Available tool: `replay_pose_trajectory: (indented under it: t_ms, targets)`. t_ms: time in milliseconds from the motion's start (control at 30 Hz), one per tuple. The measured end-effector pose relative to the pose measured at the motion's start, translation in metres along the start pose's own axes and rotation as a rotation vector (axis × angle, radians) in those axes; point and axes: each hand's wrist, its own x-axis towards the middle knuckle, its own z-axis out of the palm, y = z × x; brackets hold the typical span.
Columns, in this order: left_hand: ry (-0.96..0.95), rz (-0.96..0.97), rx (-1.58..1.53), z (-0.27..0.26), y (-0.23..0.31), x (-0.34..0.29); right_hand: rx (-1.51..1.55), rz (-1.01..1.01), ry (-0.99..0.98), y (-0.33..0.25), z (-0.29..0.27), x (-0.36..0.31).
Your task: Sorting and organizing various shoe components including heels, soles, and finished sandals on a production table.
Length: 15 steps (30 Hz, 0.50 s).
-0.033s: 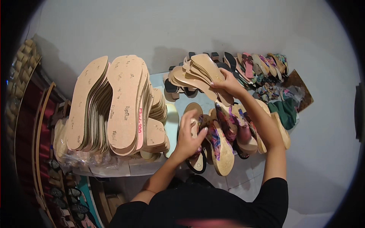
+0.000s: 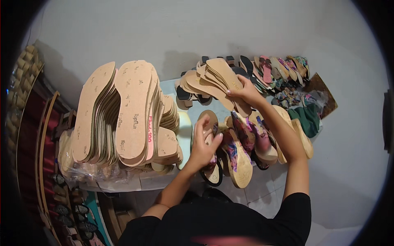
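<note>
In my right hand (image 2: 248,92) is a fanned bundle of tan insoles (image 2: 221,73), pinched at one end with the thumb on top and tilted above the table. My left hand (image 2: 200,149) is open, thumb and fingers apart, hovering over a dark-edged sandal (image 2: 213,176) with a floral strap; whether it touches the sandal I cannot tell. Just right of that hand lies a floral-strapped sandal (image 2: 242,170) with a pale sole. More floral sandals (image 2: 262,139) stand beneath my right forearm, which partly hides them.
Tall stacks of insole boards (image 2: 133,110) fill the table's left side, above clear plastic wrapping (image 2: 98,172). Finished sandals (image 2: 266,69) line the back right, near a green cloth-like item (image 2: 305,119) and a brown board (image 2: 324,96). A shoe rack (image 2: 65,205) stands lower left.
My left hand has shifted very slightly left. The right hand and its insoles stay in nearly the same place.
</note>
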Motion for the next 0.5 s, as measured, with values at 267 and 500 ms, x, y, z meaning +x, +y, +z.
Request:
replay_pose_trajectory:
  t_ms: [267,500]
  targets:
    - [-0.030,-0.134,-0.859,0.030,0.016,0.027,0.177,-0.052,0.126,-0.013,0.039,-0.099]
    - [0.181,-0.068,-0.739,0.065,0.018,0.026,-0.364,-0.321,0.436,0.015,0.052,-0.116]
